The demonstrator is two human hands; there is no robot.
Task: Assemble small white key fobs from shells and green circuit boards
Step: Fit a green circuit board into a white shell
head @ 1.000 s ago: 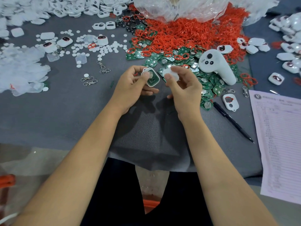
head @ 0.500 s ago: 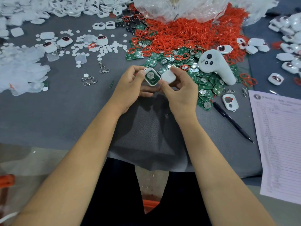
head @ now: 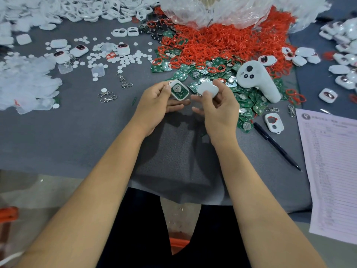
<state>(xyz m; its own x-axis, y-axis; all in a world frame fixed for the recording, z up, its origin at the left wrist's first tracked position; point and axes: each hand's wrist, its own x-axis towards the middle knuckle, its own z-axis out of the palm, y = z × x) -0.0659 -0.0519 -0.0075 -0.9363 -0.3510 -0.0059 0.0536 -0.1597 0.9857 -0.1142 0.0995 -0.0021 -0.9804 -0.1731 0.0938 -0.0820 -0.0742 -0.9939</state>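
White shell half holding green circuit board, plain white cover just beside

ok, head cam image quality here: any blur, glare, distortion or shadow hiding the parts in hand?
Head view: the shell with green board in the left hand and the white cover in the right hand are sharp and evenly lit; soft shadow falls on the grey cloth below the hands; wide-angle bowing at the edges, the paper sheet leans; its print is unreadable; clear bag shows mild glare.

A grey felt-covered tabletop fills the scene under even, soft light, its cloth edge drooping over pale flooring beside an orange stool.
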